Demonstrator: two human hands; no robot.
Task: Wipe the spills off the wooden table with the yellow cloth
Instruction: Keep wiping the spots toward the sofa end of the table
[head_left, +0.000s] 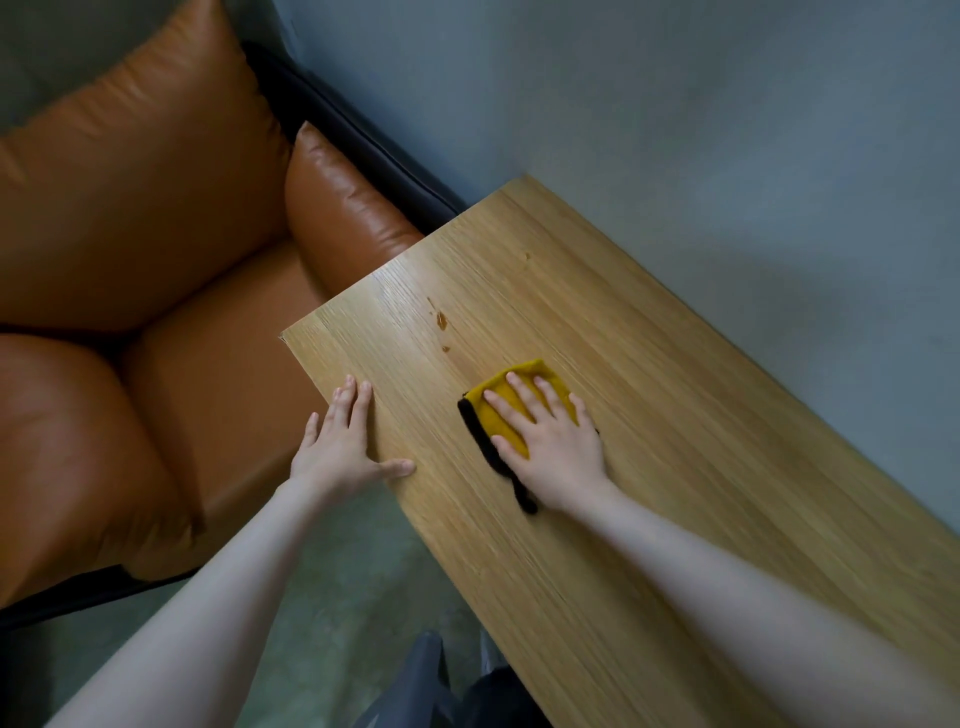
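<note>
Leather armchair (156, 291) in orange-brown fills the space off the table's far-left corner, its cushions just beside the short edge. Next in size, the wooden table (675, 405) runs diagonally under both my arms, its long far edge meeting grey floor (727, 130); a broad stretch of bare wood lies to the right of my right hand, and more beyond the stains toward the far corner. My left hand (345, 441) lies flat with fingers straight along the near-left edge, thumb spread onto the top, holding nothing. My right hand (550, 441) presses the yellow cloth (506, 415) against the wood with fingers spread and straight; a dark trim (485, 447) shows at the cloth's left side. Small brown spills (442, 320) sit just beyond the cloth, apart from it.
</note>
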